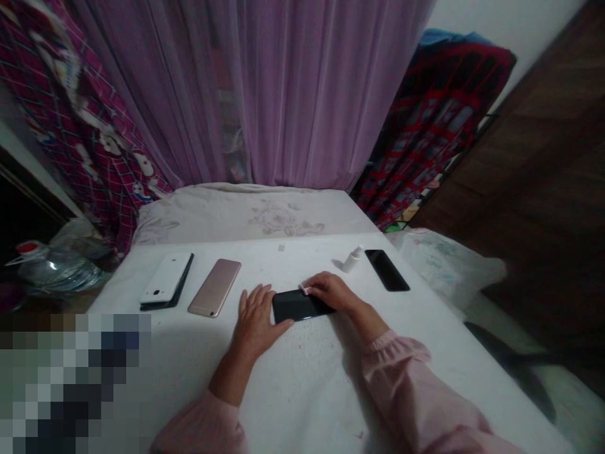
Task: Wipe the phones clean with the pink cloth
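Partly hidden — black phone (295,308) under right hand (331,291)

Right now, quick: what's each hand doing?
Left hand: open, thumb against the black smartphone.
Right hand: pinching a small pink tab.

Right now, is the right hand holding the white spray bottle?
No, the right hand touches the black smartphone; the white spray bottle sits apart.

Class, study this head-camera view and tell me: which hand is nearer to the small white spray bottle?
Right. The right hand lies just short of the white spray bottle, at one end of the black smartphone. The left hand is farther away, at that phone's other end.
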Demonstrator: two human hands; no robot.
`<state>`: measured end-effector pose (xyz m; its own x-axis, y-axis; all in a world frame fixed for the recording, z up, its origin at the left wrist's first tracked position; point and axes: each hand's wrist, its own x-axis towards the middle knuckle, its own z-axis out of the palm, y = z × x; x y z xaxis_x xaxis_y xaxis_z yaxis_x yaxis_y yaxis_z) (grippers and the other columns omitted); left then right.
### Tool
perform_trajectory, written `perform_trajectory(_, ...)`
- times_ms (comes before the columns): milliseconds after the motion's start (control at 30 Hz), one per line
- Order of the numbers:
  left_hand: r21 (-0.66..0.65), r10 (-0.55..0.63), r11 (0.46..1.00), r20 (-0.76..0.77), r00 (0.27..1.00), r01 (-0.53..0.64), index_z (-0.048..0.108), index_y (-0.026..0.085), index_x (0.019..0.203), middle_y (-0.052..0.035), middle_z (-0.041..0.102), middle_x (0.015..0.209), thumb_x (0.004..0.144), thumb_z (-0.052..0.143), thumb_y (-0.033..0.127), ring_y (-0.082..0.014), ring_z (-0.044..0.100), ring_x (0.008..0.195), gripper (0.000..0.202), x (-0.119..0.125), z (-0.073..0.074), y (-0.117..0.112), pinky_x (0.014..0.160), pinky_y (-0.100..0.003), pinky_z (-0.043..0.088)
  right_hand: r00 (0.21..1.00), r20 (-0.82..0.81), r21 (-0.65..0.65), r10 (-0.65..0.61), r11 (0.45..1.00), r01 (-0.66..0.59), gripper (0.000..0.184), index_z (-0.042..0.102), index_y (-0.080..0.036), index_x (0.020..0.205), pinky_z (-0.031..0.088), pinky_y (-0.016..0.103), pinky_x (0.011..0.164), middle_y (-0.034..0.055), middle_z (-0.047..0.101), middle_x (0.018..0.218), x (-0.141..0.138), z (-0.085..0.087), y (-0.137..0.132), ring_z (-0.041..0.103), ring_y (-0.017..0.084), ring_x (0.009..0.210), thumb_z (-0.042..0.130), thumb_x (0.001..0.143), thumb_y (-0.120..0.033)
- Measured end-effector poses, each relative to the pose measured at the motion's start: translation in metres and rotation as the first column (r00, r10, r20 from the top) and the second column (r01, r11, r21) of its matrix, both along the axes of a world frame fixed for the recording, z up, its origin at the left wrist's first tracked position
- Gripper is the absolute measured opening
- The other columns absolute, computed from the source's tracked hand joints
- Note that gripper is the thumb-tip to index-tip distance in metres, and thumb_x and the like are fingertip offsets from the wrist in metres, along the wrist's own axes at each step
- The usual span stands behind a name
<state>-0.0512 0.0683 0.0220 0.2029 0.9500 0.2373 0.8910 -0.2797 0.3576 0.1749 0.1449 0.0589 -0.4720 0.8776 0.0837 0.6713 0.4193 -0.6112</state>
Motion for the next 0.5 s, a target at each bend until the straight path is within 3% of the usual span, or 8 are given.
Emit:
perform_trajectory(100,0.017,0.001,1.0,0.009,1.0,-0.001,0.053,0.02,0.126,-0.0145,0.053,0.14,0.081,0.063,0.051,-0.0335,0.041,0.135,0.055,0.0,-0.002,0.0,0.115,-0.058,0.017,0.992,-0.096,-0.038,-0.081,0.996,0.078,0.014,0.076,-0.022,0.087,0.053,0.033,0.083,0.0047,0.076,0.094,0.029,-0.003,-0.007,0.07,0.019,0.088,0.064,0.082,-0.019)
perform_trajectory(267,0.014,-0.008,1.0,-0.012,1.0,0.008,0.054,0.022,0.128,-0.0137,0.054,0.14,0.081,0.064,0.053,-0.0336,0.041,0.135,0.057,-0.001,-0.003,0.001,0.115,-0.058,0.018,0.992,-0.123,0.094,-0.021,0.995,0.032,0.012,0.075,-0.025,0.087,0.052,0.038,0.09,0.0063,0.074,0.105,0.057,-0.014,-0.038,0.067,0.02,0.101,0.063,0.084,-0.025)
perform_trajectory(500,0.012,-0.019,1.0,-0.04,0.999,0.02,0.055,0.022,0.13,-0.0137,0.051,0.141,0.081,0.066,0.052,-0.0336,0.039,0.136,0.059,-0.003,-0.002,0.002,0.114,-0.058,0.02,0.999,-0.04,0.271,0.006,0.963,0.005,0.023,0.072,-0.023,0.099,0.054,0.036,0.085,0.008,0.073,0.103,0.065,-0.018,-0.074,0.065,0.019,0.095,0.051,0.095,-0.03)
